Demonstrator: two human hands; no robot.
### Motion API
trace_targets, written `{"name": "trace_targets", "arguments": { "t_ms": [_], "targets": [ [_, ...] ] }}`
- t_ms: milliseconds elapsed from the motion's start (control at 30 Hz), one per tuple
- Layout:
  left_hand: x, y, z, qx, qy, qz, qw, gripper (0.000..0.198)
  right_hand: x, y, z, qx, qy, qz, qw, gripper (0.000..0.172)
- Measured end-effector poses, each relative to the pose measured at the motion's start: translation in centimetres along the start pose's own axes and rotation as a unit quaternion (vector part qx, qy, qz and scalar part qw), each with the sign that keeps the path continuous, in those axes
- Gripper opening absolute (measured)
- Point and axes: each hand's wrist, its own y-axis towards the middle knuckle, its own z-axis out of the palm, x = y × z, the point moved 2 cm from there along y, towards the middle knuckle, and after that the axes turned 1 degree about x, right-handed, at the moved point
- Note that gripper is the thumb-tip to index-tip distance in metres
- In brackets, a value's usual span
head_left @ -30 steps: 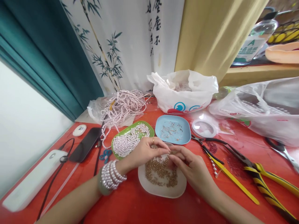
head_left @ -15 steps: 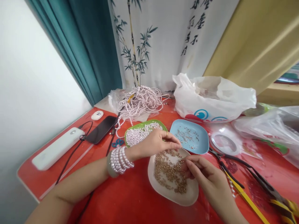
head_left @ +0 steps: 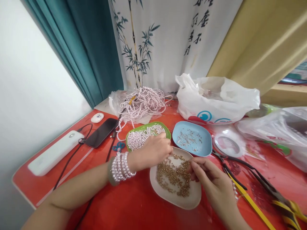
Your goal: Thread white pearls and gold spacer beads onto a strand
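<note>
Left grip point(head_left: 152, 150) and right grip point(head_left: 213, 177), closure unclear, hover above a red table point(head_left: 124, 204) before a bamboo-print curtain point(head_left: 171, 44).

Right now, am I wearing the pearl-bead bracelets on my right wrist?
No, the pearl-bead bracelets circle the wrist of your left hand.

Open over bare counter point(head_left: 129, 203) before the plate point(head_left: 165, 196), crowded by a blue tray point(head_left: 205, 144) behind and pliers point(head_left: 271, 189) rightward.

Gold beads point(head_left: 184, 189), pale-pink pearls point(head_left: 136, 140), green tray point(head_left: 167, 131), blue tray point(head_left: 206, 139), bamboo-patterned white curtain point(head_left: 170, 41)
</note>
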Motion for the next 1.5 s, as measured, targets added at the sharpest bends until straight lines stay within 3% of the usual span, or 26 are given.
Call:
{"name": "trace_targets", "arguments": {
  "t_ms": [267,367,433,500,600,667,800,933,1500],
  "targets": [
    [-0.7,-0.1,0.3,0.034,0.105,0.027,0.993,0.019,-0.1,-0.2,0.1,0.001,0.001,0.010,1.000,0.019],
    [-0.7,0.0,0.4,0.016,0.051,0.005,0.999,0.017,0.2,-0.3,0.2,0.002,0.001,0.007,1.000,0.018],
    [-0.6,0.2,0.4,-0.002,-0.074,-0.047,0.996,0.012,0.4,-0.4,0.3,0.002,0.007,0.002,1.000,0.017],
    [-0.4,0.4,0.6,-0.001,-0.277,-0.109,0.955,0.009,0.6,-0.5,0.3,0.006,0.012,-0.006,1.000,0.017],
    [-0.4,0.6,1.2,0.019,-0.543,-0.173,0.821,0.014,0.7,-0.8,0.4,0.017,0.017,-0.020,1.000,0.017],
    [-0.5,0.7,1.5,0.019,-0.622,-0.200,0.757,0.017,0.7,-0.9,0.4,0.020,0.021,-0.020,0.999,0.018],
    [-0.6,0.8,1.8,0.015,-0.677,-0.222,0.701,0.015,0.5,-0.9,0.4,0.012,0.017,-0.021,1.000,0.019],
    [-0.6,0.7,1.9,0.020,-0.697,-0.223,0.682,0.014,0.4,-0.8,0.5,0.005,0.009,-0.018,1.000,0.020],
    [-0.4,0.7,2.0,0.005,-0.703,-0.242,0.669,0.015,0.4,-0.9,0.5,0.013,0.006,-0.013,1.000,0.019]
  ]
}}
